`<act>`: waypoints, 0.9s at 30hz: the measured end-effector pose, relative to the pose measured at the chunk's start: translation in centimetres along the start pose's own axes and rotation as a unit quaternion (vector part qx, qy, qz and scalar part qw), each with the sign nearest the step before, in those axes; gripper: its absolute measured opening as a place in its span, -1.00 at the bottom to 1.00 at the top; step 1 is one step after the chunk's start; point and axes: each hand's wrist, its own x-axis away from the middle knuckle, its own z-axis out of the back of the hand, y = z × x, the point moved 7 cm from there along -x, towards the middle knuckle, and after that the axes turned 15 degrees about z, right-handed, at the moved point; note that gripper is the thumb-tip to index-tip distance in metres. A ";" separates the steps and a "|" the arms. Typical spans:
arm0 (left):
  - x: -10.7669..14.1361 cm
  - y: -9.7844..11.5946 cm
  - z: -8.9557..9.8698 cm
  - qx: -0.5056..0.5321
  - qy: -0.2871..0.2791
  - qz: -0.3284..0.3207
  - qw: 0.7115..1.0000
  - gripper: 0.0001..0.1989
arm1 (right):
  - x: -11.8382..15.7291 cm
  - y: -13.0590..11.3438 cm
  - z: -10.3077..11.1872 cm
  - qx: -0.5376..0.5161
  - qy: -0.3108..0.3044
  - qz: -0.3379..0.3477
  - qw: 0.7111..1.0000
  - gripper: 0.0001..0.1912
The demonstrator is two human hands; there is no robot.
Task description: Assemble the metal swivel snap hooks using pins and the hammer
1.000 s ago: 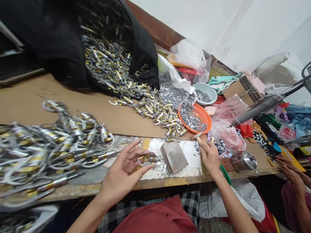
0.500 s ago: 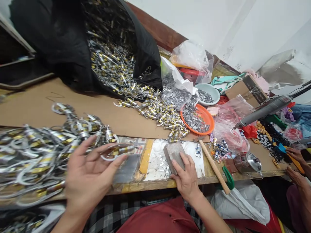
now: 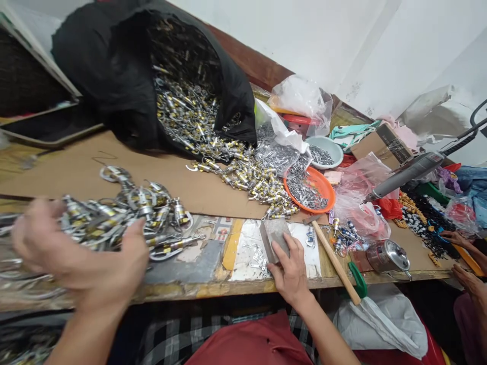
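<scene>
My left hand (image 3: 83, 253), partly smeared by motion, is over a pile of silver and yellow metal pieces with curved hooks (image 3: 114, 218) at the left of the bench. Its thumb and fingers are spread, and I see nothing held in it. One such hooked piece (image 3: 177, 247) lies at the pile's right edge, just beyond the thumb. My right hand (image 3: 291, 268) grips a grey rectangular block (image 3: 274, 237), thumb on the near side and fingers over the top. The block stands on a white sheet (image 3: 243, 258), beside several small flat metal tabs (image 3: 257, 258).
A black bag (image 3: 125, 66) spills similar pieces across cardboard. Right of the block lie a hammer (image 3: 337, 261), an orange dish (image 3: 329, 190) of small parts and a lidded metal pot (image 3: 388, 256). An electric screwdriver (image 3: 407, 175) hangs nearby. Another person's hands (image 3: 470, 279) are at far right.
My left hand has moved left, and the hooked piece it held now lies on the bench at the pile's edge. My right hand stays on the block. The view has shifted slightly.
</scene>
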 end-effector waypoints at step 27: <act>13.9 5.3 -13.3 0.046 -0.482 0.030 0.874 -0.28 | -8.3 11.1 0.1 0.105 -0.186 -0.020 0.977 -0.83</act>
